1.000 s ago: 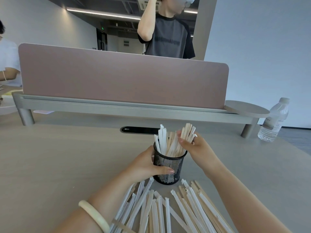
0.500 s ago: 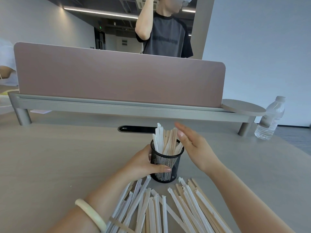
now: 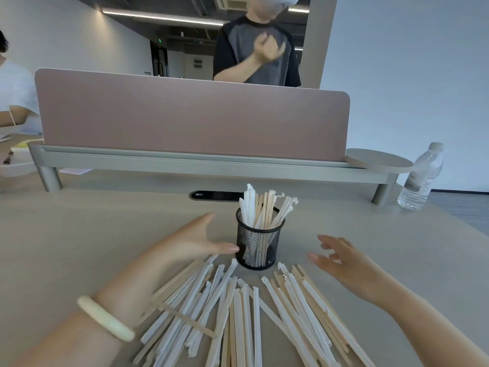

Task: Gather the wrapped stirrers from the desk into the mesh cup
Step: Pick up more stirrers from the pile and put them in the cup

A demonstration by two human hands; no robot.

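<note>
Mesh cup (image 3: 258,241) behind loose stirrers (image 3: 238,313)

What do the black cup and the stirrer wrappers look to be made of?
The cup looks like black wire mesh, matte metal: you can see the stirrers through its wall. The stirrers on the desk look like pale wood in thin white paper sleeves, crimped and torn at the ends.

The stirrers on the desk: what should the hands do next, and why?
Probably lower the right hand onto the stirrers nearest it and pick up a few. Both hands are open and empty, the mesh cup stands upright with room left, and many remain on the desk.
</note>
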